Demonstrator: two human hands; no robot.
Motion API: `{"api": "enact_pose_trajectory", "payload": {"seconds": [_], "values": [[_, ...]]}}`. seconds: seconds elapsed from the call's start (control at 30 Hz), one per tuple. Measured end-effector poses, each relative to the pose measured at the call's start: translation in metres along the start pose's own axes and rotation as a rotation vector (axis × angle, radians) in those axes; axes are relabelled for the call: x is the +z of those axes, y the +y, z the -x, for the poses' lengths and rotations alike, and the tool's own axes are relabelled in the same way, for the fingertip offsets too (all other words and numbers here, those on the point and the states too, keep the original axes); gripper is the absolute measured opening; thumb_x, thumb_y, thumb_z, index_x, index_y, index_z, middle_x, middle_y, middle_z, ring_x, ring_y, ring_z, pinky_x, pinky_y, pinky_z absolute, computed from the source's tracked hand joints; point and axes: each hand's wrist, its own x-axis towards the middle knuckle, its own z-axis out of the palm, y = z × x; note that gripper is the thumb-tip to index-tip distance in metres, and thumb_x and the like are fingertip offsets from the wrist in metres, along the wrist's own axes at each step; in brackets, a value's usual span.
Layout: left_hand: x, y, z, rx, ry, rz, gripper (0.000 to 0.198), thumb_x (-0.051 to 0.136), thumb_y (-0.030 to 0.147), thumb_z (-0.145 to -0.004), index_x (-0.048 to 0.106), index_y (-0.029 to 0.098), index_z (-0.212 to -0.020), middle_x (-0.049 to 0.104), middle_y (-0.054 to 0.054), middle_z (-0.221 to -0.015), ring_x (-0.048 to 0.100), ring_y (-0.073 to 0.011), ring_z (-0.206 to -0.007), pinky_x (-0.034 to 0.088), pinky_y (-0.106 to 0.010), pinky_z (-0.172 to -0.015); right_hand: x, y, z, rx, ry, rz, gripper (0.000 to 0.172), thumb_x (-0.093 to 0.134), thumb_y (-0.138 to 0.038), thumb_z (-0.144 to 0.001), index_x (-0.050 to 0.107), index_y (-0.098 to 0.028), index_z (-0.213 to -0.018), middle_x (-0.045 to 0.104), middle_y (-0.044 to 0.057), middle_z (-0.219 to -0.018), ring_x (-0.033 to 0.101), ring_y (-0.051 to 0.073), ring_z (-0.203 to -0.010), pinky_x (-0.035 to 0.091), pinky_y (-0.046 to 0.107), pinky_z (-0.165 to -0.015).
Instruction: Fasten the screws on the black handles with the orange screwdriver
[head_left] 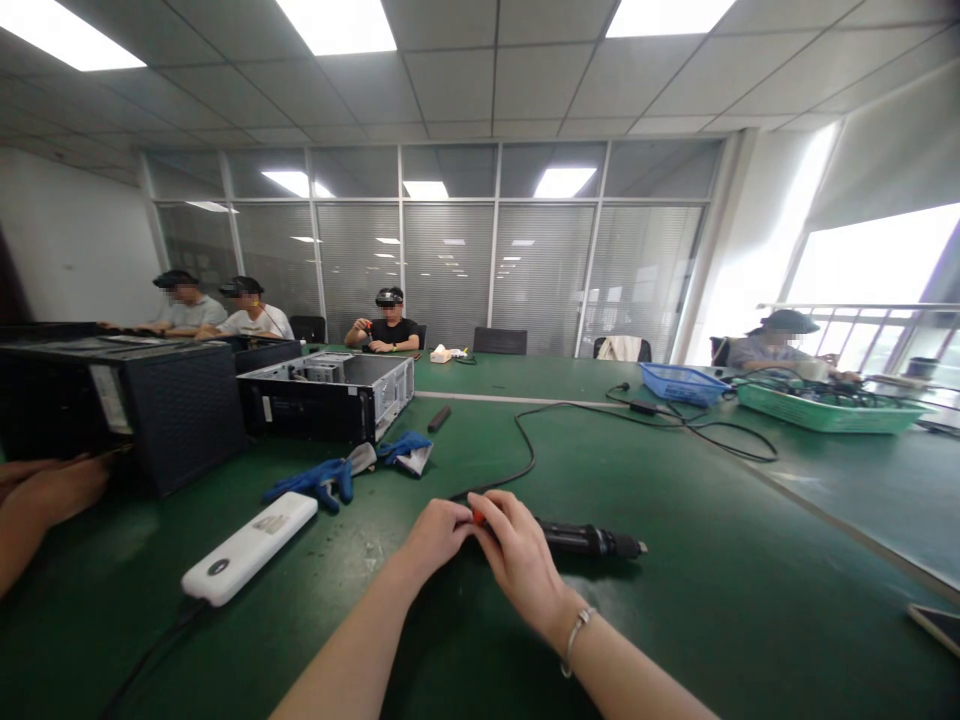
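My two hands meet over the rear end of a black corded electric screwdriver (589,540), which lies almost level above the green table (720,620). My right hand (517,555) wraps that end, and my left hand (439,535) presses against it from the left. A small red part (478,517) shows between my hands, and most of it is hidden by my fingers. The screwdriver's nose points right, and a black cable (525,460) runs away from the tool toward the far side of the table. A thin bracelet (574,640) circles my right wrist.
Nearby on the table are blue work gloves (322,480), a white oblong device (247,548) and an open computer case (326,395). A black case (120,400) stands at left, beside a co-worker's hand (56,490). Blue and green baskets (829,410) sit at right.
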Motion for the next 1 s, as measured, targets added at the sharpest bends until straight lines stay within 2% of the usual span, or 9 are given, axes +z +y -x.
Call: {"api": "enact_pose_trajectory", "payload": {"seconds": [0.07, 0.17, 0.27, 0.4, 0.53, 0.7, 0.9, 1.0], "values": [[0.002, -0.002, 0.0, 0.006, 0.016, 0.013, 0.023, 0.051, 0.018, -0.082, 0.073, 0.014, -0.077, 0.072, -0.005, -0.075, 0.063, -0.0166, -0.069, 0.041, -0.021, -0.063, 0.001, 0.0, 0.0, -0.021, 0.018, 0.012, 0.042, 0.041, -0.012, -0.092, 0.045, -0.025, -0.132, 0.058, 0.01, -0.107, 0.059, 0.019, -0.095, 0.054, 0.036, -0.08], [0.004, -0.003, -0.001, -0.001, 0.03, 0.017, 0.023, 0.05, 0.017, -0.082, 0.072, 0.014, -0.087, 0.073, -0.007, -0.085, 0.065, -0.0183, -0.075, 0.043, -0.023, -0.068, 0.001, 0.0, 0.0, -0.081, -0.013, -0.01, 0.051, 0.037, -0.006, -0.09, 0.039, -0.026, -0.138, 0.059, 0.01, -0.111, 0.059, 0.019, -0.1, 0.054, 0.035, -0.083], [0.004, -0.003, 0.0, -0.024, 0.01, -0.018, 0.023, 0.05, 0.015, -0.08, 0.073, 0.013, -0.085, 0.073, -0.008, -0.083, 0.065, -0.019, -0.074, 0.043, -0.023, -0.066, 0.002, -0.001, 0.001, -0.101, -0.02, 0.0, 0.052, 0.04, -0.008, -0.09, 0.035, -0.023, -0.14, 0.058, 0.012, -0.117, 0.058, 0.021, -0.104, 0.053, 0.039, -0.087], [0.002, 0.0, 0.001, 0.023, 0.012, -0.006, 0.023, 0.05, 0.016, -0.081, 0.072, 0.015, -0.079, 0.073, -0.006, -0.079, 0.064, -0.018, -0.072, 0.042, -0.023, -0.065, 0.002, 0.001, 0.001, -0.056, 0.021, 0.042, 0.043, 0.044, -0.013, -0.091, 0.045, -0.024, -0.133, 0.06, 0.011, -0.11, 0.06, 0.02, -0.098, 0.054, 0.038, -0.082], [-0.001, 0.004, 0.002, 0.038, 0.012, -0.003, 0.023, 0.05, 0.019, -0.083, 0.072, 0.015, -0.075, 0.072, -0.005, -0.076, 0.064, -0.0176, -0.071, 0.042, -0.022, -0.064, 0.004, 0.005, 0.003, -0.063, 0.037, 0.007, 0.048, 0.038, -0.009, -0.091, 0.041, -0.024, -0.136, 0.061, 0.011, -0.11, 0.06, 0.02, -0.1, 0.055, 0.036, -0.082], [-0.004, 0.009, 0.003, 0.041, 0.015, 0.015, 0.025, 0.049, 0.016, -0.081, 0.072, 0.016, -0.089, 0.073, -0.007, -0.089, 0.066, -0.0195, -0.08, 0.045, -0.024, -0.071, 0.005, 0.004, 0.007, -0.131, 0.037, -0.015, 0.054, 0.037, -0.005, -0.089, 0.037, -0.025, -0.14, 0.06, 0.011, -0.117, 0.058, 0.02, -0.106, 0.053, 0.038, -0.088], [-0.007, 0.015, 0.003, 0.04, -0.011, -0.004, 0.022, 0.051, 0.017, -0.081, 0.073, 0.015, -0.077, 0.072, -0.006, -0.076, 0.063, -0.0176, -0.07, 0.043, -0.022, -0.065, 0.004, 0.003, 0.006, -0.13, 0.189, -0.071, 0.054, 0.041, -0.007, -0.091, 0.032, -0.027, -0.14, 0.06, 0.011, -0.115, 0.06, 0.019, -0.105, 0.053, 0.039, -0.086], [-0.009, 0.015, 0.003, 0.041, -0.027, 0.014, 0.021, 0.052, 0.017, -0.08, 0.073, 0.016, -0.079, 0.072, -0.004, -0.074, 0.062, -0.0165, -0.069, 0.042, -0.022, -0.064, -0.004, 0.0, 0.008, -0.144, 0.278, -0.092, 0.06, 0.046, -0.009, -0.089, 0.024, -0.027, -0.143, 0.062, 0.01, -0.113, 0.061, 0.02, -0.102, 0.053, 0.04, -0.086]]}}
